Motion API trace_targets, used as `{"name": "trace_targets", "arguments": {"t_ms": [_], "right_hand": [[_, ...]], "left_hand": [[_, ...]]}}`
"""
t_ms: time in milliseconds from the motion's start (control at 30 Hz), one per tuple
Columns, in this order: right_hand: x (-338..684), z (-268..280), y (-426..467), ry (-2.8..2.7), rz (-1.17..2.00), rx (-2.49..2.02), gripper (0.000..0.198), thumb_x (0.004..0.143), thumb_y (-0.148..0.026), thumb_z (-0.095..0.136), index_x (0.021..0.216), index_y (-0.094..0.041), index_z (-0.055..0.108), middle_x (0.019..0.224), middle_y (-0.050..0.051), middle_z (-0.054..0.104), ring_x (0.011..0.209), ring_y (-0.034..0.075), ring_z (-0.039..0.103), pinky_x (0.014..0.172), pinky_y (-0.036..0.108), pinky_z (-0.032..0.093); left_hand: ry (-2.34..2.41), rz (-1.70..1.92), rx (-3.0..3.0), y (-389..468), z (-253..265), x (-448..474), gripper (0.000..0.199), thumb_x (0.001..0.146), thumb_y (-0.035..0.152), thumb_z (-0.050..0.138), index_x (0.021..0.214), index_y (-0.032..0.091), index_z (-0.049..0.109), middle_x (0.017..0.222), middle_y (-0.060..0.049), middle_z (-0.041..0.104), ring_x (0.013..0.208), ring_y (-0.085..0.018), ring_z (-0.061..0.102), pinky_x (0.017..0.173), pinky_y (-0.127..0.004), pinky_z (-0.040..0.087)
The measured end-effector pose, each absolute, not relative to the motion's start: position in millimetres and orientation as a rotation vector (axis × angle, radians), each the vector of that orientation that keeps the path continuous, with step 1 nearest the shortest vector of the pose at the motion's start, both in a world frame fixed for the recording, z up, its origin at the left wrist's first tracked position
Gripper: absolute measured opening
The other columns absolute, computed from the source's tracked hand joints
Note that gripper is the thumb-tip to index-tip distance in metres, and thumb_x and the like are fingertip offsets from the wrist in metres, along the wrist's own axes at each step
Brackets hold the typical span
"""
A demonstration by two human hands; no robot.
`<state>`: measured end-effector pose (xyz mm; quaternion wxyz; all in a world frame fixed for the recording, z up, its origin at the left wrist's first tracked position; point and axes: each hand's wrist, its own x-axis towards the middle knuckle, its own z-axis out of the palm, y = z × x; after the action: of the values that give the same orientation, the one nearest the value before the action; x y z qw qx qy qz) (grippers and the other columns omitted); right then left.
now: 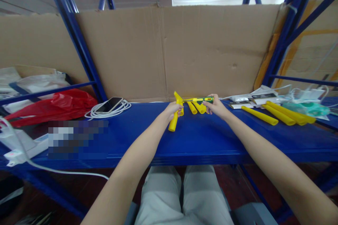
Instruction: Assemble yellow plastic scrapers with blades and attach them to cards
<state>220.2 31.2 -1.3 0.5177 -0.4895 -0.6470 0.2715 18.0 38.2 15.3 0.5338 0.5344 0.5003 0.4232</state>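
Observation:
My left hand [173, 108] is closed around a yellow plastic tube-shaped handle [173, 125] with an angled upper end, tilted above the blue table [137, 126]. In my right hand [216, 104] is a screwdriver [201, 100] with a green and yellow handle. Its shaft points left to the upper part of the yellow handle; whether the tip touches or enters it is too small to tell. Between and behind my hands lie several yellow plastic pieces [193, 108], partly hidden. Farther right, several more yellow tubes [260, 115] rest side by side on the table.
A phone [109, 105] lies on a coiled white cable [123, 107] at left, beside a red plastic bag [60, 107]. A white power strip [34, 149] sits near the front left. Cardboard [126, 52] stands behind. Small packets [264, 99] and a green plastic bag [306, 108] are at right.

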Motion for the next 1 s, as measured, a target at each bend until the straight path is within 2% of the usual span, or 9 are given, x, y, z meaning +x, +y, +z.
{"name": "trace_targets", "arguments": {"t_ms": [200,300,467,633,833,1000], "right_hand": [[221.9,3.5,23.2,-1.595,0.475,-1.284,0.032,0.084,-0.049,0.050,0.080,-0.021,0.034,0.046,-0.007,0.049,0.031,0.007,0.043,0.031,0.018,0.031],[220.5,3.3,23.3,-1.555,0.550,-1.280,0.031,0.084,-0.048,0.051,0.085,-0.021,0.035,0.050,-0.007,0.050,0.031,0.008,0.044,0.030,0.018,0.030],[218.7,0.0,27.8,-1.541,0.661,-1.193,0.034,0.079,-0.035,0.060,0.090,-0.022,0.031,0.062,-0.008,0.053,0.033,0.007,0.047,0.030,0.018,0.031],[221.9,0.7,26.8,-1.591,0.594,-1.266,0.027,0.085,-0.043,0.050,0.082,-0.022,0.032,0.053,-0.008,0.050,0.031,0.007,0.044,0.030,0.017,0.030],[221.7,-1.3,30.6,-1.533,0.646,-1.176,0.039,0.076,-0.036,0.063,0.093,-0.023,0.031,0.056,-0.009,0.052,0.034,0.008,0.048,0.032,0.018,0.033],[224.6,0.1,28.9,-1.570,0.532,-1.229,0.033,0.079,-0.046,0.057,0.082,-0.021,0.035,0.054,-0.006,0.053,0.033,0.007,0.046,0.033,0.018,0.034]], "left_hand": [[1.175,1.009,1.297,36.6,15.6,18.2,0.022,0.077,0.001,0.045,0.071,0.020,0.036,0.041,0.010,0.034,0.029,-0.005,0.032,0.037,-0.018,0.024],[1.176,1.008,1.303,36.3,15.7,18.1,0.022,0.077,0.001,0.045,0.071,0.020,0.036,0.042,0.010,0.033,0.029,-0.005,0.032,0.038,-0.018,0.024],[1.193,1.014,1.277,39.7,14.7,17.3,0.022,0.076,0.000,0.048,0.072,0.019,0.037,0.044,0.010,0.034,0.030,-0.004,0.032,0.038,-0.018,0.025],[1.164,1.018,1.286,40.4,13.5,17.3,0.023,0.078,0.000,0.046,0.071,0.020,0.036,0.042,0.010,0.034,0.029,-0.005,0.032,0.038,-0.018,0.023],[1.167,1.007,1.296,37.9,14.1,18.9,0.023,0.079,0.000,0.044,0.070,0.020,0.035,0.040,0.011,0.033,0.028,-0.004,0.032,0.037,-0.018,0.023],[1.157,1.003,1.284,37.9,14.2,18.8,0.023,0.078,0.002,0.049,0.071,0.020,0.036,0.042,0.011,0.034,0.028,-0.003,0.031,0.037,-0.018,0.024]]}}
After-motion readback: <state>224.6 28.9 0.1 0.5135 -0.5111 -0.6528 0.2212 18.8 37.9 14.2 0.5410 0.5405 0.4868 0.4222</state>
